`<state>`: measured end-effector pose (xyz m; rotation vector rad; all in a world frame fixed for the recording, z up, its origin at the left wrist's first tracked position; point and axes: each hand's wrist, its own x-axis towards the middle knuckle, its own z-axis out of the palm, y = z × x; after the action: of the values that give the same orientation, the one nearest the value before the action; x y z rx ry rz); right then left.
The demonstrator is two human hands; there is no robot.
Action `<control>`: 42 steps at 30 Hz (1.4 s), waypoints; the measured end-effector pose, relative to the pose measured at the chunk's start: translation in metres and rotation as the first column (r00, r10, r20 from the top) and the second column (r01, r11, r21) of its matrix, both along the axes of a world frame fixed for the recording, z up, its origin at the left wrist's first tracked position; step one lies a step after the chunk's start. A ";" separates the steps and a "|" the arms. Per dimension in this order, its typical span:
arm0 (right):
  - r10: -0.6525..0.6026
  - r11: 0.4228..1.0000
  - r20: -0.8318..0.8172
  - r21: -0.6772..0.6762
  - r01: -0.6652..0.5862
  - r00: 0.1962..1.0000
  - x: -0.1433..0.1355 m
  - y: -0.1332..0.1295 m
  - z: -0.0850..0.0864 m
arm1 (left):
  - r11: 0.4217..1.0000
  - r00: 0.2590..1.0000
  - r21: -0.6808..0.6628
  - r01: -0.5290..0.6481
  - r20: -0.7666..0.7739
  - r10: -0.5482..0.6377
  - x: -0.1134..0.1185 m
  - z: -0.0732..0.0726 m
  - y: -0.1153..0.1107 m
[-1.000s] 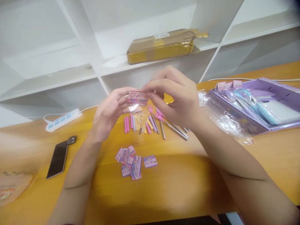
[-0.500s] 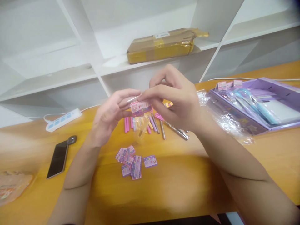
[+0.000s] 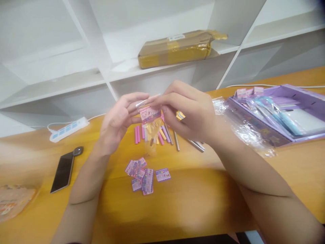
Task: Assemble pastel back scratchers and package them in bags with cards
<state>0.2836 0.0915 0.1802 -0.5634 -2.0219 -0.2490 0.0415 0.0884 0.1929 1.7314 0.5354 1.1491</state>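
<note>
Between my hands hangs a clear plastic bag (image 3: 151,144) with a pink printed card (image 3: 149,115) at its top. My left hand (image 3: 118,118) is closed on the bag's left upper edge. From the other side, my right hand (image 3: 189,108) pinches the bag's top near the card, its fingertips partly hiding it. Below and behind the bag lie several pink, purple and yellow sticks (image 3: 137,135) and metal tubes (image 3: 176,140). Closer to me on the table is a loose pile of purple and pink printed cards (image 3: 147,181), with one card (image 3: 163,174) apart on its right.
At right, a purple box (image 3: 291,112) holds bagged blue and purple items, with crumpled clear plastic bags (image 3: 250,135) beside it. A power strip (image 3: 69,129), phone (image 3: 62,172) and small black object (image 3: 78,151) lie at left. A taped parcel (image 3: 175,51) sits on the white shelf.
My right hand's raised fingers have come down over the bag's top. The printed card now faces me more, and the plastic stands slightly higher above it.
</note>
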 end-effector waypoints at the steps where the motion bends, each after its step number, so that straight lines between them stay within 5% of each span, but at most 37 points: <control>1: 0.010 1.000 -0.006 0.006 -0.010 1.000 -0.001 0.000 0.000 | 1.000 1.000 0.001 0.003 -0.002 -0.003 0.000 0.000 0.000; 20: 0.006 0.985 -0.093 -0.170 -0.022 0.996 0.004 0.006 0.004 | 0.979 0.994 0.184 -0.084 -0.046 0.094 0.007 -0.013 0.004; 26: -0.027 0.988 -0.081 -0.152 0.014 0.996 0.004 0.007 0.001 | 0.983 0.993 0.161 -0.091 -0.056 0.101 0.004 -0.015 0.011; 33: -0.035 0.998 -0.072 -0.058 0.031 0.997 0.001 0.004 0.003 | 0.985 0.965 0.165 -0.050 -0.248 0.090 -0.004 -0.020 0.020; 42: -0.030 0.998 0.013 -0.050 0.030 0.999 -0.002 0.009 -0.007 | 0.982 0.969 0.177 -0.063 -0.225 0.103 -0.004 -0.018 0.021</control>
<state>0.2820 0.1008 0.1734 -0.6256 -2.0377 -0.2208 0.0376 0.1095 0.1750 2.0225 0.6753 1.0804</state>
